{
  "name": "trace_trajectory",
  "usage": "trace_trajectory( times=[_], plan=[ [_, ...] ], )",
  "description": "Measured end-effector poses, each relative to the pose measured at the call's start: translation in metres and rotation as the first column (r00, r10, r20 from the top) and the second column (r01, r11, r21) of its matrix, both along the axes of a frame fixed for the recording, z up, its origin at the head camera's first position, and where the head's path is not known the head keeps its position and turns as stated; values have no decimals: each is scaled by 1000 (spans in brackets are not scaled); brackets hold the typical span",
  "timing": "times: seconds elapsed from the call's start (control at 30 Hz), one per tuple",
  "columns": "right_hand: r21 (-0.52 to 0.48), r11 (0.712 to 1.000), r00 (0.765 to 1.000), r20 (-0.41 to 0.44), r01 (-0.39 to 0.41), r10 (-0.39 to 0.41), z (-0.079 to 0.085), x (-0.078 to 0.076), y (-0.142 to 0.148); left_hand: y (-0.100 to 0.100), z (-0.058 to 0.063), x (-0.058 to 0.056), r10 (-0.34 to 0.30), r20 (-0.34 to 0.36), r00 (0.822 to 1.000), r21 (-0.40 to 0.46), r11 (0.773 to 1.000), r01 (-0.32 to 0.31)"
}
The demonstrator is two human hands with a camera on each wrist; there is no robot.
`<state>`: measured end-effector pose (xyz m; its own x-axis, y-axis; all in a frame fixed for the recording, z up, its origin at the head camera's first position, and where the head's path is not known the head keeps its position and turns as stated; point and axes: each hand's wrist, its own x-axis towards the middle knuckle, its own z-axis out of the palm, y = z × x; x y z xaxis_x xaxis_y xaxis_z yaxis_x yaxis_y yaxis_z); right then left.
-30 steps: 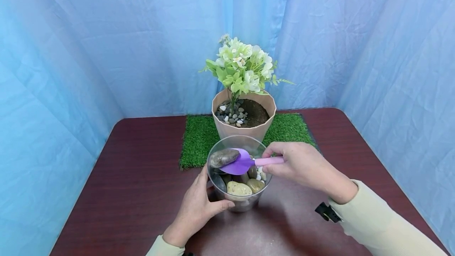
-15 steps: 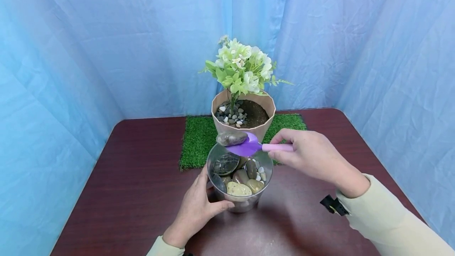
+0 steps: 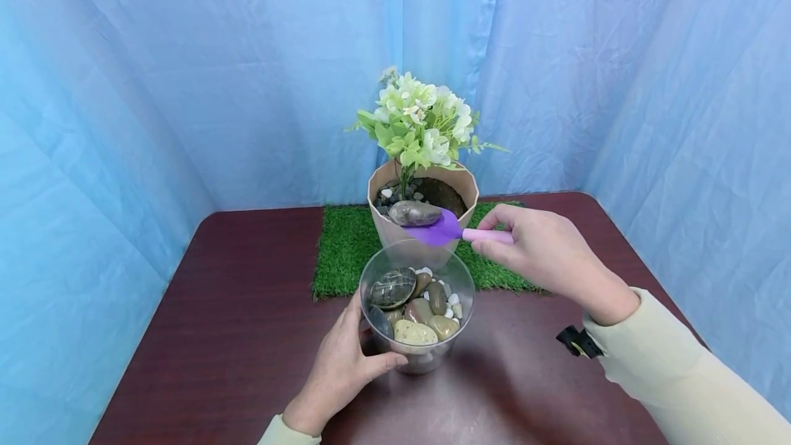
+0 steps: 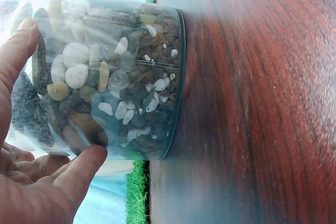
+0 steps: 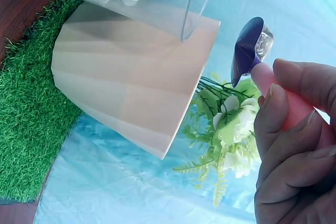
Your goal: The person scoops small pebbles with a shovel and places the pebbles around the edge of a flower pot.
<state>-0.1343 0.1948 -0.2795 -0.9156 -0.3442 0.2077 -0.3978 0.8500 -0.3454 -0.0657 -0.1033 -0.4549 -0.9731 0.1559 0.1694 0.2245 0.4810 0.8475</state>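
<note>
My right hand [image 3: 544,246] grips the pink handle of a small trowel [image 3: 441,229] with a purple blade. On the blade lies a large grey-brown stone [image 3: 414,213], raised in front of the flowerpot's near rim. My left hand [image 3: 342,356] holds the side of a clear plastic container [image 3: 377,259], thumb at the front and fingers round the left. Inside the container are a dark turtle-like piece [image 3: 393,288], a yellowish stone [image 3: 415,332], other big stones and white pebbles [image 4: 76,76]. The left wrist view shows small gravel at its bottom.
Behind the container stands a beige faceted flowerpot [image 5: 126,72] with white flowers [image 3: 420,101], pebbles and dark soil [image 3: 441,192]. It rests on a square of artificial grass [image 3: 340,253] on the dark red table [image 3: 247,307]. Blue curtains [image 3: 278,88] hang around the table.
My right hand has lifted the trowel and stone out of the clear container and carried them forward to the pot's front. The turtle-like piece is now uncovered. My left hand keeps its place.
</note>
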Motion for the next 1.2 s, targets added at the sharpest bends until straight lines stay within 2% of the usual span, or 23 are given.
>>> trace_trajectory(
  times=[0.23,0.6,1.0,1.2],
  plan=[
    [3,1000,1000,15,20,-20,-1,-9,-2,0,1,1,-1,-7,1000,4,1000,1],
    [30,998,997,55,57,-58,-1,-25,-3,0,2,2,-1,22,1000,16,1000,1],
    [83,991,987,109,106,-114,-3,-42,-4,-1,1,2,14,-7,1000,-16,1000,-14],
    [99,988,986,110,118,-129,-2,-47,-5,0,2,2,6,-12,1000,0,1000,-6]
  ],
)
